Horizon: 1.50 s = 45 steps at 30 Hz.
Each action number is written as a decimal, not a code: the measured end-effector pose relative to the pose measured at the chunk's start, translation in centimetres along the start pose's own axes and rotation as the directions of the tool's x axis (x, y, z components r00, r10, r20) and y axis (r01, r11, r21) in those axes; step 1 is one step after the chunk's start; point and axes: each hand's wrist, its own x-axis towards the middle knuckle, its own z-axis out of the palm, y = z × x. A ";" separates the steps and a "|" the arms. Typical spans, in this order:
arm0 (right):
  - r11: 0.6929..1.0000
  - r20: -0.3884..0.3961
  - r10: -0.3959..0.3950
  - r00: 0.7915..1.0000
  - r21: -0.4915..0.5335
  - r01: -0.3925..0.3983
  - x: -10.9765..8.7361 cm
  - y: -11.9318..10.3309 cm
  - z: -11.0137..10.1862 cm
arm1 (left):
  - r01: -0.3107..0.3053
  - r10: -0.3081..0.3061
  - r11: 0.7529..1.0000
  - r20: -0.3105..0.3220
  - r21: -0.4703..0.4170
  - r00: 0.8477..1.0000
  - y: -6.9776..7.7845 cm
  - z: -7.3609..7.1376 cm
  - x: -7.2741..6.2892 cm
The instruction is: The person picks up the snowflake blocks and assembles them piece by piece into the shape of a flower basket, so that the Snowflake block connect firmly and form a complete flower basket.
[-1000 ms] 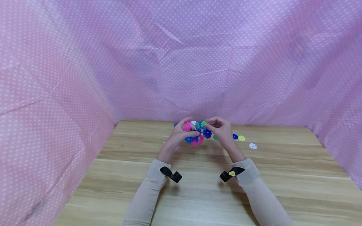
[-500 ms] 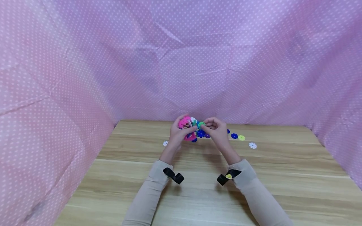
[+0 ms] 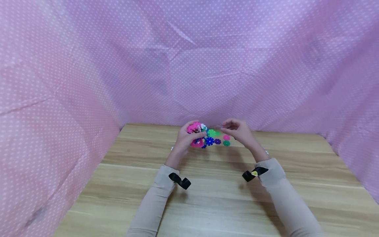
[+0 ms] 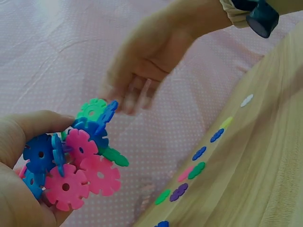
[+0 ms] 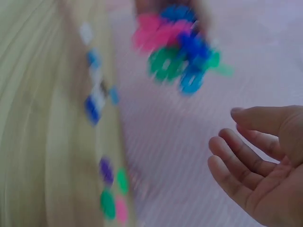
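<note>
My left hand [image 3: 184, 141] grips a cluster of interlocked flower-shaped plastic discs [image 4: 73, 163], raised over the far part of the table. Pink, blue and green discs show in the left wrist view, and a white one appears in the head view. A light green disc [image 4: 92, 111] stands at the cluster's edge, beyond my left thumb. To the right of the cluster, my right hand [image 3: 241, 131] is apart from it. In the right wrist view its fingers [image 5: 241, 163] are loosely bent with nothing between them. My left palm and fingers hide part of the cluster.
Loose flower discs lie along the table's far edge, among them purple [image 4: 179, 192], green [image 3: 226, 143], pink [image 3: 226, 137], yellow [image 4: 227, 122] and white [image 4: 246, 100]. Behind the wooden table [image 3: 207, 197] hangs a pink dotted cloth [image 3: 189, 65].
My right hand has let go of the light green disc and moved right, away from the cluster. That disc stays on the cluster, which my left hand has shifted slightly left.
</note>
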 end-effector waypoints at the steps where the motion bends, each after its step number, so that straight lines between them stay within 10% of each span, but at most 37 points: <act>1: 0.999 0.025 0.004 1.000 -0.038 -0.003 0.1 0.4 -0.3 | 0.006 -0.006 1.000 0.004 0.009 1.000 0.1 -0.1 0.0; 14: 0.922 0.162 0.196 0.967 -0.366 -0.125 -0.4 6.9 -0.9 | 0.071 -0.076 0.992 0.041 0.101 0.996 0.3 -0.7 0.2; 32: 0.934 0.254 0.178 0.951 -0.348 -0.081 0.4 8.1 -0.7 | 0.073 -0.080 0.990 0.046 0.120 0.996 0.5 -0.5 0.1; 45: 0.965 0.396 0.233 0.888 -0.206 -0.161 0.0 7.3 -1.1 | 0.073 -0.079 0.991 0.050 0.115 0.996 0.2 -0.5 0.1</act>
